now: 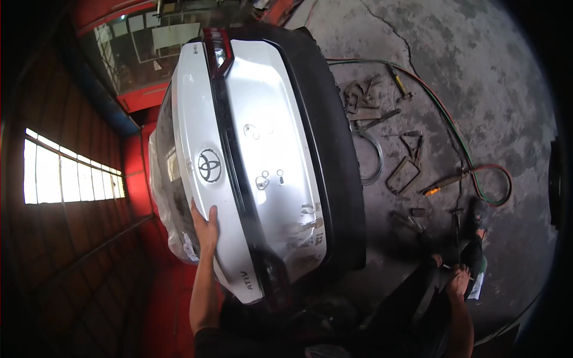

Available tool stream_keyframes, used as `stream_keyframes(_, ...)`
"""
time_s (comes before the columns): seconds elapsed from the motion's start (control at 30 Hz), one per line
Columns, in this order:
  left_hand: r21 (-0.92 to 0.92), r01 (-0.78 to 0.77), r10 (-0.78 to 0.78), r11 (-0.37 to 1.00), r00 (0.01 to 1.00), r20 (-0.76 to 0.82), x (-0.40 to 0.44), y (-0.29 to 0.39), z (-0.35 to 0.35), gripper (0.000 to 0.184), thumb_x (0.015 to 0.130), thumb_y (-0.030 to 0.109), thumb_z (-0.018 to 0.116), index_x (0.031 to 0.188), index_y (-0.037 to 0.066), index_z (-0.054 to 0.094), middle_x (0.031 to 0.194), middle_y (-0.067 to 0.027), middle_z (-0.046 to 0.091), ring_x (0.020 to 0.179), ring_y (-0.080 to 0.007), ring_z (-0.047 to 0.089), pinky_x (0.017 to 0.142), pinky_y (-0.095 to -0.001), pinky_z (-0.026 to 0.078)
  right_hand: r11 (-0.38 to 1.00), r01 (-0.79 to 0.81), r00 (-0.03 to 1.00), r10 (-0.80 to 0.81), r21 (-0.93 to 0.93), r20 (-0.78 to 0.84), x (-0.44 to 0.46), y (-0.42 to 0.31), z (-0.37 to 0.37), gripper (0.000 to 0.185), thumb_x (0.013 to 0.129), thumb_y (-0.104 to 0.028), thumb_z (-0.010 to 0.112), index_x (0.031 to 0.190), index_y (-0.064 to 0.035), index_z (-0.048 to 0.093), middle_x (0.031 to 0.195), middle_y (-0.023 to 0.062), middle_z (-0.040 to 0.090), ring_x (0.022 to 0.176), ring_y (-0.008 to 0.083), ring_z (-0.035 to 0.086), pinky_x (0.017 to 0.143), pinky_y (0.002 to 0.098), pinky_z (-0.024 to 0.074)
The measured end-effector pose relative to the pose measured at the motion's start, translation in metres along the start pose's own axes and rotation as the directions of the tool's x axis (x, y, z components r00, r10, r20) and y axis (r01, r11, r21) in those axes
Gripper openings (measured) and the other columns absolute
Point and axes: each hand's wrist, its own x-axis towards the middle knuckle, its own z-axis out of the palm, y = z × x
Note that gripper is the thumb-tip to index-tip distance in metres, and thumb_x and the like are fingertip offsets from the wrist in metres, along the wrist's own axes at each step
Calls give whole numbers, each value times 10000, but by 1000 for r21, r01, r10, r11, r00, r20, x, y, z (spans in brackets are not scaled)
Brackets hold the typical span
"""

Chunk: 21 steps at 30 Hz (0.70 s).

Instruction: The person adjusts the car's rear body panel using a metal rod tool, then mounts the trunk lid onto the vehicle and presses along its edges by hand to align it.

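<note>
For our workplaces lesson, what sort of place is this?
Probably a car body shop: a silver-white car with patchy marks, dark metal tools on the grey floor, and red and green hoses.

Light: dim interior, blown-out white window [73, 174] at left | Glare: bright sheen across the pale trunk lid [282, 116] | Shadow: deep over the lower edge and the dark-clothed legs [406, 301] | Lens: fisheye curve, black corners | Focus: slightly soft, floor tools [364, 113] lacking fine detail
</note>
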Motion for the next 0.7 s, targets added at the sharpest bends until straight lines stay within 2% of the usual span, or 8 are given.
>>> stream_keyframes(0.07,17,-3,3,1000,1000,0,-2,0,0,750,929,275,643,1481,-78,279,1490,-285,366,1389,-378,371,1148,-390,276,999,13,999,-12,31,-40,-2,0,0,264,888,-214,440,955,-19,605,1032,202,569,1054,385,527,914,476,419)
stream_keyframes(0.17,13,-7,7,1000,1000,15,0,-5,-3,760,929,280,645,1485,-77,269,1484,-282,369,1379,-377,380,1146,-389,279,997,50,996,-53,-51,-70,-1,2,4,244,881,-185,451,968,-20,607,1039,197,573,1056,380,530,908,480,421)
stream_keyframes(0.27,-50,-1,3,999,999,39,1,-9,-3,767,924,279,656,1483,-77,270,1467,-279,378,1361,-376,396,1140,-391,287,999,-31,996,34,-31,86,4,-8,-13,245,873,-181,465,972,-17,616,1039,194,583,1058,377,535,913,478,422)
stream_keyframes(0.43,2,-25,25,1000,997,76,7,-13,-10,749,910,269,680,1453,-87,306,1388,-278,430,1306,-383,433,1113,-408,316,1000,-21,999,22,-17,35,5,-3,-6,247,869,-176,466,954,-13,631,1034,195,594,1058,376,542,924,463,426)
stream_keyframes(0.57,67,-77,77,995,997,6,4,-8,-4,731,907,258,678,1439,-92,319,1349,-280,445,1272,-393,448,1099,-421,331,1000,-10,1000,9,-25,-5,7,-6,-5,242,868,-158,462,970,-18,630,1042,190,592,1058,370,542,925,457,426)
stream_keyframes(0.7,85,-74,76,994,997,-15,1,-2,-4,726,903,235,673,1442,-92,313,1373,-286,426,1281,-406,441,1104,-426,328,998,-22,999,24,-64,31,9,-11,-12,234,885,-143,447,984,-18,618,1050,182,587,1065,360,536,927,458,424)
